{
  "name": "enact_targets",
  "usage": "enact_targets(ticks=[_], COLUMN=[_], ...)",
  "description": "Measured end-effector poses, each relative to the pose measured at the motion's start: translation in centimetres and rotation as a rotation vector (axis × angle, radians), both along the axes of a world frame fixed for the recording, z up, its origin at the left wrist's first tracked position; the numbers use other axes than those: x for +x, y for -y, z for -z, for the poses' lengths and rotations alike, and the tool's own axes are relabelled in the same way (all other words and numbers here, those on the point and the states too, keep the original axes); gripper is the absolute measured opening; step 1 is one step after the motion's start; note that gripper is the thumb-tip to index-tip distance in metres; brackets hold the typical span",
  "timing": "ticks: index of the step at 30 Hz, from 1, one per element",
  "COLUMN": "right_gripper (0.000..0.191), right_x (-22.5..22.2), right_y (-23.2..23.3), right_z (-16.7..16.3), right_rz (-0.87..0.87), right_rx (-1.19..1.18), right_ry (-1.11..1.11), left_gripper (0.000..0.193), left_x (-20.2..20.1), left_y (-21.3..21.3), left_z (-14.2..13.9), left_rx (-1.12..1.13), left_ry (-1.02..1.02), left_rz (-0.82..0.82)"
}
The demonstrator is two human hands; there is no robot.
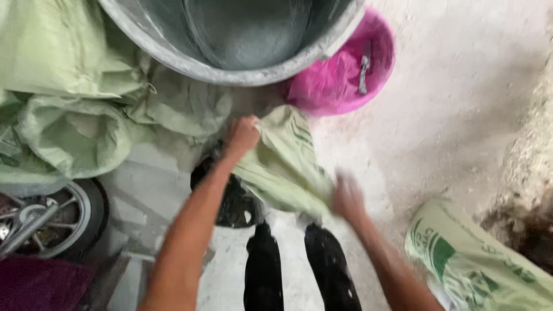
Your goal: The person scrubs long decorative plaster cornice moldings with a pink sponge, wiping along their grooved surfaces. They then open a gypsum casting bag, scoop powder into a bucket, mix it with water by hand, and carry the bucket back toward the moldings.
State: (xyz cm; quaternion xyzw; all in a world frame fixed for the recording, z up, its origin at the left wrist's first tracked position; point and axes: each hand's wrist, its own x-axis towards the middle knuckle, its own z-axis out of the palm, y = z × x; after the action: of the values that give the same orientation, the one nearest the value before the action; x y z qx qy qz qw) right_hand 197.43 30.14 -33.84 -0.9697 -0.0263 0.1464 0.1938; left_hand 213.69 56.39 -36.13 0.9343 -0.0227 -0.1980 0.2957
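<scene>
Sack (282, 167) up between both hands, centre frame, just below the pink tub (345, 75). Pale green woven cloth w/ dark green print. Long axis runs diagonal, upper left to lower right, top end by the left hand, low end by the right. It sags in the middle, crumpled, over a dark heap (233, 201) on the floor.

Left hand (242, 137): arm comes up from bottom left, forearm nearly straight, wrist bent slightly in. Fingers clenched, fist bunched on the sack's upper edge. Cloth folds out from under the knuckles.

Right hand (347, 198): arm in from bottom right, angled up-left. Motion blur here. Hand is against the sack's lower end, touching cloth, but can't tell how far the fingers curl or whether they grip.

Around them: big grey basin (242, 72) at top, rim overlapping the pink tub. A metal tool (364, 72) lies inside the tub. More green sacks heaped at left (75, 109). Another printed sack (478, 265) lies bottom right, well apart from the hands. Wheel (63, 216) w/ spokes at lower left. Two dark legs (299, 270) straight down below the held sack. Floor (461, 103) pale, dusty.
</scene>
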Motion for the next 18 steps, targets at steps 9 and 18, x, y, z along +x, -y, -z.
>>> enact_targets(ticks=[9,18], right_gripper=[0.033,0.075], right_x=[-6.9,-4.3], right_y=[-0.5,-6.4], right_z=[-0.1,2.6], right_rz=[1.307,1.568], right_rx=[1.228,1.923], right_ry=[-0.523,-0.518], left_gripper=[0.093,0.066], left_x=[-18.6,-25.2], left_y=[7.2,4.6], left_z=[-9.5,-0.6], left_rx=[0.42,-1.668], left_ry=[0.013,-0.514], left_rz=[-0.402,-1.671])
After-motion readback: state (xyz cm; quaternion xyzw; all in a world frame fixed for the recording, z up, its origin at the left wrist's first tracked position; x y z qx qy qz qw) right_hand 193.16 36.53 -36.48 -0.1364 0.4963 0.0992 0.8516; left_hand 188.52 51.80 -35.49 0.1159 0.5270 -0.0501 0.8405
